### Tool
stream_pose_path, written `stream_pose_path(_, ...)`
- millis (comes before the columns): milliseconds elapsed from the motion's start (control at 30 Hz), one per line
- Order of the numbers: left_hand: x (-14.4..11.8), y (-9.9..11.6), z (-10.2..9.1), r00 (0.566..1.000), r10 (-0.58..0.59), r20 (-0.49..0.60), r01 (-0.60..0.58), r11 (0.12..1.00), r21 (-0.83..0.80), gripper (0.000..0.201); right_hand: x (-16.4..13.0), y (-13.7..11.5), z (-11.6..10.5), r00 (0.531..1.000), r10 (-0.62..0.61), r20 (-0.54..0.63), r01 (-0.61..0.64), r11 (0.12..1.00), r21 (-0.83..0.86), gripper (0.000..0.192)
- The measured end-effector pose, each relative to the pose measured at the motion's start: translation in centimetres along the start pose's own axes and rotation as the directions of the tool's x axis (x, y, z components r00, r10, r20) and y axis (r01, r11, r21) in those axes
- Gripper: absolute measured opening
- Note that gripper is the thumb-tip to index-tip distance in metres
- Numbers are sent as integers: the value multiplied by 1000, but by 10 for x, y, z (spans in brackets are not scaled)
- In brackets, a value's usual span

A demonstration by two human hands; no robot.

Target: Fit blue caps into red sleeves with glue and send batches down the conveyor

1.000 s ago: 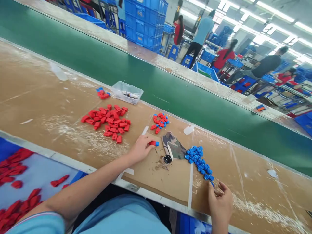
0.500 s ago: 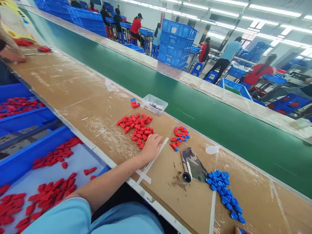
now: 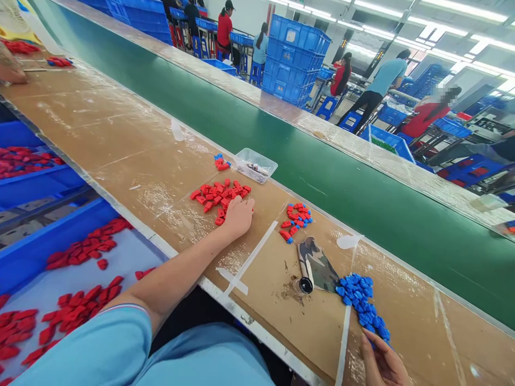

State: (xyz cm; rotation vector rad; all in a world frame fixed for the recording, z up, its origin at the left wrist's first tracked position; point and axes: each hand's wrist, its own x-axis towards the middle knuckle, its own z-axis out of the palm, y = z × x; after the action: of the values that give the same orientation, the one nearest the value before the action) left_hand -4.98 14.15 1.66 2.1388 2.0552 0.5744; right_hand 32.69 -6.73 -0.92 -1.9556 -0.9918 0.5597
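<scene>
Clear tray [image 3: 257, 165] beside green belt [image 3: 322, 177]; stacked blue crates [image 3: 295, 64] beyond

The left hand [image 3: 238, 215] lies palm-down, arm outstretched; the right hand [image 3: 384, 364] curls, fingers bent.

No text or label can be read anywhere.

A factory assembly hall is shown. A long green conveyor belt [image 3: 322, 177] is flanked by a worn brown desk [image 3: 120, 145] on which small red parts [image 3: 219, 194] and blue parts [image 3: 362, 303] are heaped. Blue crates [image 3: 295, 67] are stacked behind the belt, and blue bins [image 3: 48, 236] of red pieces are set along the desk. Seated and standing workers [image 3: 386, 80] are seen at further stations under rows of strip lights [image 3: 454, 10].
</scene>
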Motion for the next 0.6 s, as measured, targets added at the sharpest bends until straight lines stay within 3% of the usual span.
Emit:
stream_pose_path(67, -3, 0, -3, 998, 42, -36, -46, 993, -105, 22, -8, -15, 11, 1000, 8, 11, -9, 998, 68, 64)
stream_pose_path(133, -14, 3, -5, 989, 116, -91, -140, 932, -335, 25, -12, -26, 22, 998, -22, 58, 13, 991, 136, 60)
stream_pose_path(200, -32, 8, -6, 981, 169, -97, -192, 755, -627, 19, -15, -35, 31, 991, -80, 107, 61, 982, 176, 55)
stream_pose_path(300, -66, 19, -2, 974, 218, 57, -29, 371, -928, 15, -17, -47, 42, 972, -152, 181, 116, 974, 192, 47)
stream_pose_path(367, -86, 27, 1, 946, 282, 162, 125, 147, -981, 24, -19, -54, 47, 957, -195, 213, 159, 971, 176, 43)
stream_pose_path(433, -100, 32, 4, 905, 360, 226, 234, 22, -972, 30, -20, -59, 50, 945, -250, 213, 231, 967, 110, 40)
stream_pose_path(600, -111, 38, 4, 846, 468, 256, 308, -38, -951, 27, -20, -70, 55, 866, -455, 206, 476, 878, -60, 30)
